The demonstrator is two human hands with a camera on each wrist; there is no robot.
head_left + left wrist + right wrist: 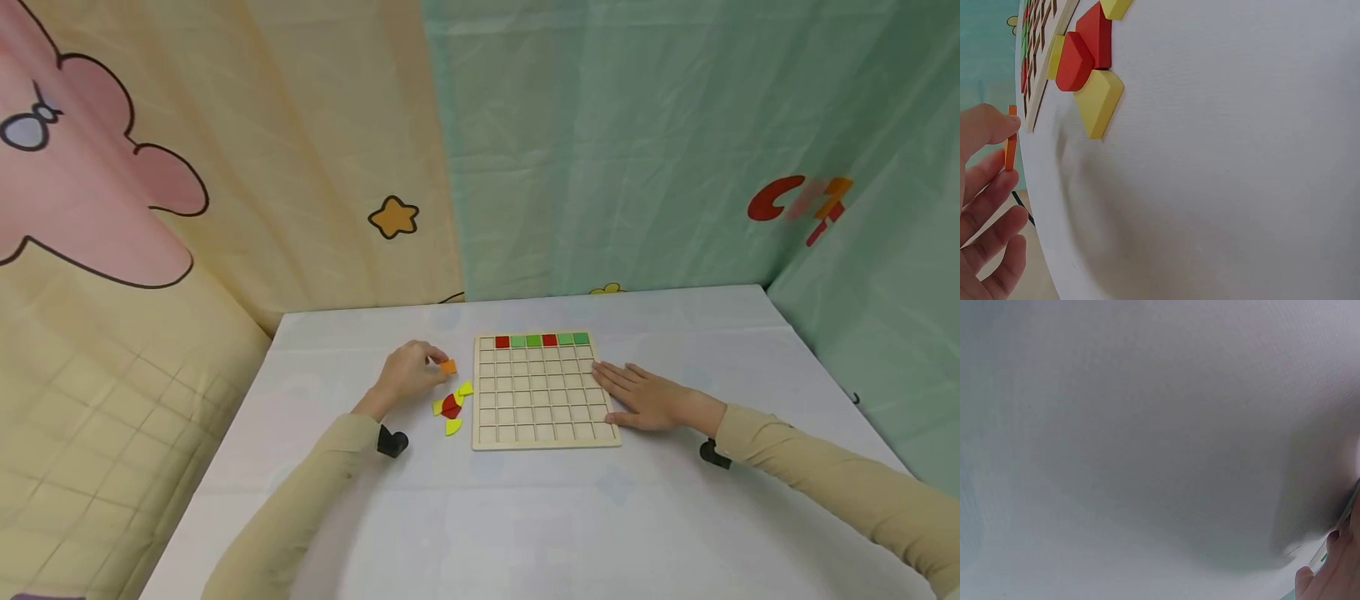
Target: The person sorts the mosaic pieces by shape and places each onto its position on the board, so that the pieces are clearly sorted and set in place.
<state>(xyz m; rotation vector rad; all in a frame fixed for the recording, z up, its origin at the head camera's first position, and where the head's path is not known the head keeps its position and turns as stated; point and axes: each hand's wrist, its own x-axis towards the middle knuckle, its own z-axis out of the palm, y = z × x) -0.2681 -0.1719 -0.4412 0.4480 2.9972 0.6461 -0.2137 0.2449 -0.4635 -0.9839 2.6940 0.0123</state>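
Pinching one orange tile (pixel 449 367), the left hand (pixel 407 367) is near two red pieces (pixel 452 412), while the right hand (pixel 651 400), fingers straight, touches one board (pixel 546 396) bearing six tiles (pixel 550 340).

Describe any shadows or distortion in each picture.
Head view: soft shadow beside the beige left sleeve; left wrist view: edge of the white tablecloth bows, with soft shadow on it; right wrist view: dim, grey, shadow near the cropped right hand, distortion unclear.
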